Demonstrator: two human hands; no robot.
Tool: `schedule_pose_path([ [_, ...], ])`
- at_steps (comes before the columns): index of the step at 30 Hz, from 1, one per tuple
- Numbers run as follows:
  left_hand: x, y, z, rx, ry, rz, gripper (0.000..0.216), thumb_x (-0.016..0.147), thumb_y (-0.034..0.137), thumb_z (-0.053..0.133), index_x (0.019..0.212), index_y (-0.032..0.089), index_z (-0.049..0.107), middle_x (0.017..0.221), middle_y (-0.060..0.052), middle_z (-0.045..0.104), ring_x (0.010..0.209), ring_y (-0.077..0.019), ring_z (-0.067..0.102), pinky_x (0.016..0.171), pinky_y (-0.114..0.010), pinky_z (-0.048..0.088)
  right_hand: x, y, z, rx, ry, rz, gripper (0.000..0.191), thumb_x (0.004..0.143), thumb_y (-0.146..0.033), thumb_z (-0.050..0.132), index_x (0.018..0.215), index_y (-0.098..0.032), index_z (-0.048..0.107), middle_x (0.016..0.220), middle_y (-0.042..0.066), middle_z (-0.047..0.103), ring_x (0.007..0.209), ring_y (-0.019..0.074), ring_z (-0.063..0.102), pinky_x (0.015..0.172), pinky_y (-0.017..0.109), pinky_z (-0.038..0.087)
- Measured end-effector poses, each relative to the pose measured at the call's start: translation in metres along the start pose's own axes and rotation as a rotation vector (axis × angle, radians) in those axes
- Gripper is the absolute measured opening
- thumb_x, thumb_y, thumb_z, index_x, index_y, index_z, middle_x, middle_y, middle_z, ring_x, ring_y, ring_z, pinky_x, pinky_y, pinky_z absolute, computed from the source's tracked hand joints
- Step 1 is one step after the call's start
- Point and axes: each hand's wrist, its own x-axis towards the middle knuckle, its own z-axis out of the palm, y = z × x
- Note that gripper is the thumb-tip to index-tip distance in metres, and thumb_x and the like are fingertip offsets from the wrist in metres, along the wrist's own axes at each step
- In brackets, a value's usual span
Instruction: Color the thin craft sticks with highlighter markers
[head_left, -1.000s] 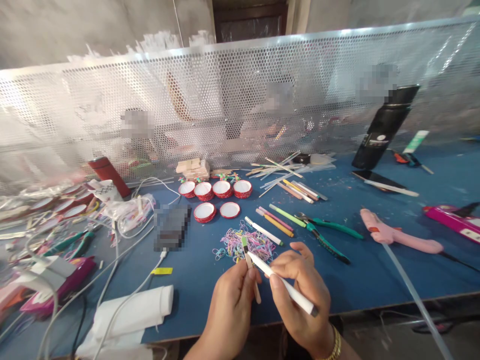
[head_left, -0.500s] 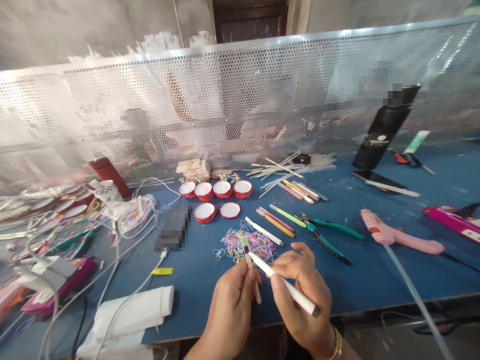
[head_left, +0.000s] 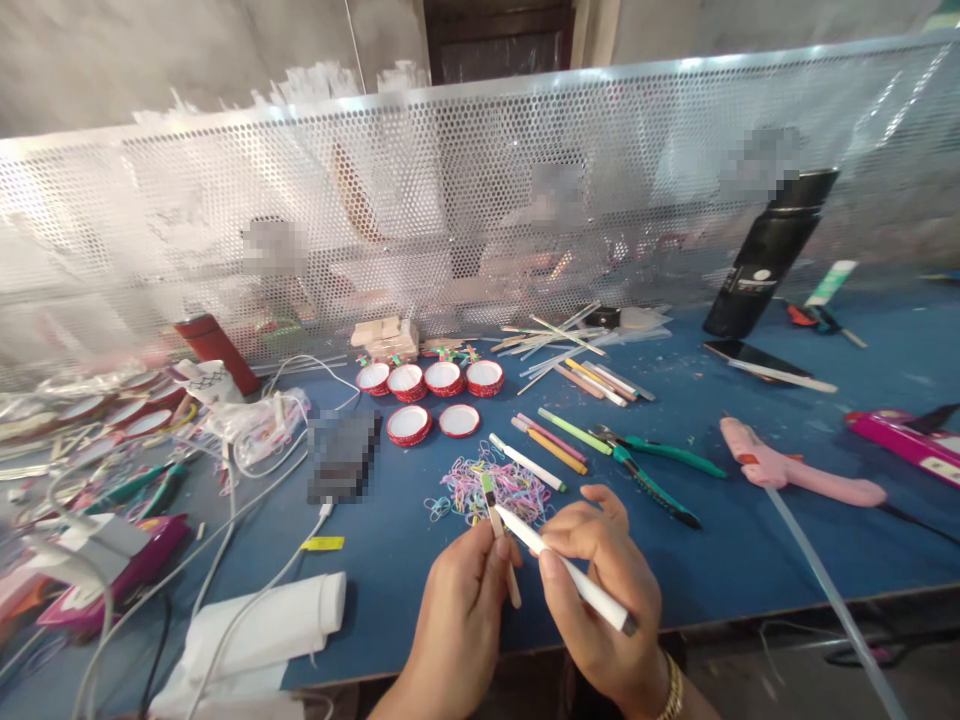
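Near the table's front edge, my left hand point(head_left: 463, 600) pinches a small wooden craft stick point(head_left: 513, 584) whose upper end is coloured green and black. My right hand point(head_left: 607, 590) is closed like a writing grip around a white marker pen point(head_left: 596, 592). The pen's tip meets the stick just below its dark band; whether it touches is too small to tell. Beyond both hands lies a pile of pastel rubber bands point(head_left: 517, 490). A white marker with a green end point(head_left: 529, 463) rests just behind that pile, beside yellow, pink and light green markers point(head_left: 574, 432).
Green-handled pliers point(head_left: 660, 490) and a pink glue gun point(head_left: 795, 465) lie to the right. Red-rimmed round tins point(head_left: 409, 424) stand at the middle. Left are a power bank point(head_left: 343, 458), cables and a white roll point(head_left: 262, 620). A perforated metal screen point(head_left: 420, 200) backs the blue table point(head_left: 375, 560).
Hardly anything differs. Both hands keep the same hold on the stick and the marker, and the whole view has shifted very slightly.
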Motion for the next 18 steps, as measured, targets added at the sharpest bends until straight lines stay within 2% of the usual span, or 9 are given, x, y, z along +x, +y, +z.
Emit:
schedule_pose_path([
  [14,-0.0006,0.0001,0.0009,-0.006,-0.003,-0.003,0.04,0.105,0.046,0.037,0.077,0.02,0.049,0.068,0.002,0.049,0.063,-0.0133,0.045,0.061,-0.025,0.032,-0.0012,0.0006,0.0001,0.004,0.03,0.017,0.011,0.087,-0.01,0.055,0.086,-0.021,0.055,0.072,-0.004,0.064,0.067,0.0143,0.064,0.106,0.049,0.033],
  [18,-0.001,-0.001,0.0009,-0.01,0.005,0.002,0.04,0.105,0.046,0.037,0.078,0.02,0.05,0.068,0.003,0.049,0.064,-0.0132,0.045,0.061,-0.025,0.033,-0.001,0.0002,0.0003,0.011,0.0,0.007,0.011,0.087,-0.011,0.055,0.087,-0.021,0.055,0.072,-0.003,0.065,0.068,0.0149,0.064,0.106,0.049,0.034],
])
